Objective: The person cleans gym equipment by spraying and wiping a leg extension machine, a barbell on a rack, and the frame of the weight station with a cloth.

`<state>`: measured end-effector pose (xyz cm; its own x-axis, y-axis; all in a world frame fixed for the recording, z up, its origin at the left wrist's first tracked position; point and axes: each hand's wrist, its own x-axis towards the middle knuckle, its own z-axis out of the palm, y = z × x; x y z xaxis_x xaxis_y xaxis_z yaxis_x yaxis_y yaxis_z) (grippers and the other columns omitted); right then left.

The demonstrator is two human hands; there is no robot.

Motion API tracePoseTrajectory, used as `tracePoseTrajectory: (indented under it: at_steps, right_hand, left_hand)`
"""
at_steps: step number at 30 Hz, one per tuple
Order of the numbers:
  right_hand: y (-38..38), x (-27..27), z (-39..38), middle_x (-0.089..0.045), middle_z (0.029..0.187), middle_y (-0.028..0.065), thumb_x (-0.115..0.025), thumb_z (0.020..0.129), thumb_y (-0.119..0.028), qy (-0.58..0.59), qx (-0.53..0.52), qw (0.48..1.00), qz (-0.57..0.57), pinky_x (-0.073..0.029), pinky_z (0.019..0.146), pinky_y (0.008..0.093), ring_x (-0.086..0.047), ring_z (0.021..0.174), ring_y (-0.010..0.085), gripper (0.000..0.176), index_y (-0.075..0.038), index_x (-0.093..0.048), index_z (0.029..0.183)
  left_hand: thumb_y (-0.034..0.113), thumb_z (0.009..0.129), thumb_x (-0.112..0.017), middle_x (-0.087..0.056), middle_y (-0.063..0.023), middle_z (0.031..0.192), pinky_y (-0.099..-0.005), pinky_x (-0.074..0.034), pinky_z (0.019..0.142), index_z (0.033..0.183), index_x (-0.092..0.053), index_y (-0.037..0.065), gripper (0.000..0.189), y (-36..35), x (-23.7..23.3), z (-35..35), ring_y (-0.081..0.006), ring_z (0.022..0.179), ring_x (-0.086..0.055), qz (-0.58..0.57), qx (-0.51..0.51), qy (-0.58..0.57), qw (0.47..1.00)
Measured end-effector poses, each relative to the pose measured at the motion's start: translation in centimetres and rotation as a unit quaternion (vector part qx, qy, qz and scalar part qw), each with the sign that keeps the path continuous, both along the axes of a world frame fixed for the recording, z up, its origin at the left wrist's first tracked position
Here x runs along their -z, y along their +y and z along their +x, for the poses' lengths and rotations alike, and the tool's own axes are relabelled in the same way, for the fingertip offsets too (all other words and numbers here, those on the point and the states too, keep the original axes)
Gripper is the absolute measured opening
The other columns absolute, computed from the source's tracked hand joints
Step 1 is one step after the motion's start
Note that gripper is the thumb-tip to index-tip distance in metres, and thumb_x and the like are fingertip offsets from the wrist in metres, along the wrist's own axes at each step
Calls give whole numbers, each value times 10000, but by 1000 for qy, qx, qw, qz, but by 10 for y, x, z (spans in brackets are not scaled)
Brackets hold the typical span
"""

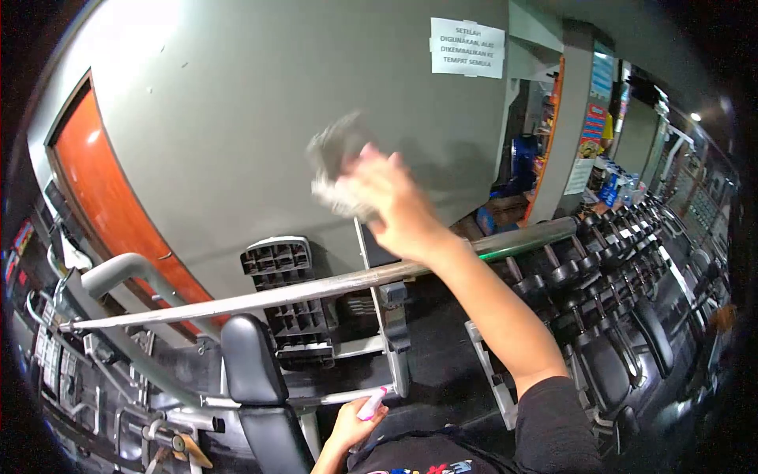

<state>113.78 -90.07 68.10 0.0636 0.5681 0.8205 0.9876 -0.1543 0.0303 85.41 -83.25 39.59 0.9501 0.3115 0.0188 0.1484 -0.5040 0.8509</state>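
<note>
My right hand [399, 201] is raised against the grey wall [260, 103] and is shut on a grey cloth [335, 162], which is blurred. The cloth presses on the wall above a long steel barbell [316, 288]. Low near my body, my left hand [351, 426] grips a small white spray bottle with a pink top [371, 404]. It hangs just in front of my black shirt.
A black padded bench back [253, 371] stands under the barbell on its rack. A black plastic crate [288, 304] leans on the wall. A dumbbell rack [624, 261] runs along the right. A paper notice [467, 47] is stuck high up, an orange panel [103, 182] at left.
</note>
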Motion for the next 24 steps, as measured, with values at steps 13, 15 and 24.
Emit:
tracePoseTrajectory:
  at_steps: [13, 15, 24]
  right_hand:
    - [-52, 25, -31, -688, 933, 94, -506, 735, 48, 413, -51, 888, -194, -493, 841, 318, -644, 906, 197, 297, -22, -651, 985]
    - [-70, 25, -17, -665, 918, 47, -457, 729, 53, 514, -55, 839, -173, -489, 839, 305, -614, 878, 148, 314, 10, -627, 989]
    - [-49, -53, 26, -650, 1128, 91, -565, 968, -229, 429, -112, 813, 377, -522, 839, 321, -637, 934, 149, 318, -38, -584, 1222]
  left_hand:
    - [384, 807, -711, -675, -166, 812, -397, -520, 713, 901, -692, 48, 349, 66, 6, -11, -338, 774, -674, 10, 139, -3, 990]
    - [382, 803, -715, -678, -164, 818, -396, -522, 716, 898, -693, 48, 348, 71, 7, -10, -339, 775, -675, 9, 122, 2, 992]
    - [363, 815, -709, -667, -138, 803, -367, -502, 702, 899, -681, 60, 316, 73, 20, -20, -291, 747, -652, -58, 116, -6, 992]
